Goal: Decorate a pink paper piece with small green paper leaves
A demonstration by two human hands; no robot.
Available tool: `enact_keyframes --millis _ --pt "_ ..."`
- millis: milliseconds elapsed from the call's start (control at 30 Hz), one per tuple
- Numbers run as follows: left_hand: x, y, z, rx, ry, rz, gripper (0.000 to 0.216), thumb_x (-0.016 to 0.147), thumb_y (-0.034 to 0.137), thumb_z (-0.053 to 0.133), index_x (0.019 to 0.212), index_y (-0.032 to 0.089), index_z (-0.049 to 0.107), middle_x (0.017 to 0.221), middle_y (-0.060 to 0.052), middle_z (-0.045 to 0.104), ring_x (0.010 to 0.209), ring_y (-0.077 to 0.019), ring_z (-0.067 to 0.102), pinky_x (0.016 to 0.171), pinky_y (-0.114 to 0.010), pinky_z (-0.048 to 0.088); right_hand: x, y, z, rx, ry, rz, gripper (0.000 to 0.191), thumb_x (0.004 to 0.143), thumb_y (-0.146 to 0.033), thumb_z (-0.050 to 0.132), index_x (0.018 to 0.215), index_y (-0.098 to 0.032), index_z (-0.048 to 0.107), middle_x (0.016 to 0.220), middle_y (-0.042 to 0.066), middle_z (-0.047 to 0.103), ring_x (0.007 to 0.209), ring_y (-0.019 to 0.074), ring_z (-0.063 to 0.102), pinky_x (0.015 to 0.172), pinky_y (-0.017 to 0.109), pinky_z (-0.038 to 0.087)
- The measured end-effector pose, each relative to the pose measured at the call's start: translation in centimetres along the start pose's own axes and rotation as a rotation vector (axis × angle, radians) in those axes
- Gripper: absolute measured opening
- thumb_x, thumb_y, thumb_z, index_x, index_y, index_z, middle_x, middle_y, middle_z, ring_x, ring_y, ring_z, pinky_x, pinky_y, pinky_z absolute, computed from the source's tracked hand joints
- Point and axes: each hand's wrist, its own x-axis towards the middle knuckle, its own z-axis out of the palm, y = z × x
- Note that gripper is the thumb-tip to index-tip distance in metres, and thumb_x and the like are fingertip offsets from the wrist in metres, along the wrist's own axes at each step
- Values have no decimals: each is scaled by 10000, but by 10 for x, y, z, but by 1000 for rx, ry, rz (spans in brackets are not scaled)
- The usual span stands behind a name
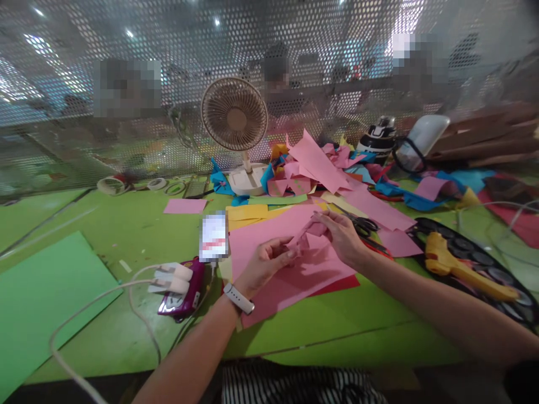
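Note:
A folded pink paper piece (304,238) is held up between both hands, just above a large pink sheet (269,292). My left hand (269,261), with a white band at the wrist, pinches its left end between thumb and fingers. At the upper right end, the fingers of my right hand (339,233) are closed on the same paper. Beneath the pink sheet, a red sheet (337,285) and yellow paper (246,213) stick out. Black-handled scissors (365,225) lie just beyond my right hand. The exact folds are partly hidden by my fingers.
A phone (214,235) and a purple power strip (182,292) with white plugs and cables lie left. Behind stand a fan (236,115) and a heap of paper scraps (315,163). Rightward, a yellow glue gun (467,269) rests on a black tray (501,264). Green sheet (46,308) far left.

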Motion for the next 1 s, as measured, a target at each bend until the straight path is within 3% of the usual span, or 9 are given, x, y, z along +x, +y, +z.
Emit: enact_keyframes --millis 200,500,667,833,1000 --pt "7 -9 -7 79 88 91 228 774 328 592 862 131 668 746 -42 653 673 -118 568 682 -250 455 -5 3 3 22 -59 7 230 716 -387 643 669 -169 586 569 -39 534 514 74 462 536 219 386" --pt "10 -2 -14 155 201 176 191 785 322 570 806 142 631 686 -6 595 649 -107 515 654 -237 417 -6 -1 2 -183 -152 -40 223 750 -380 601 707 -161 595 634 -17 553 590 102 486 571 236 370" --pt "10 -2 -19 135 328 224 198 762 334 599 841 152 617 661 10 586 622 -98 514 610 -215 401 -12 -7 5 -382 -348 -33 262 759 -398 573 654 -158 564 582 -36 472 557 94 410 524 227 313" --pt "10 -1 -16 72 265 142 335 714 332 655 996 167 580 734 -15 646 671 -128 592 635 -232 443 -17 -5 8 -476 -493 30 321 768 -458 546 718 -144 590 605 -21 490 556 97 423 506 220 317" --pt "10 0 -13 -8 211 111 390 702 310 673 1045 176 547 800 -28 668 746 -142 618 699 -248 463 -15 7 8 -447 -449 88 360 743 -509 551 700 -153 581 605 -9 496 527 96 425 453 209 316"
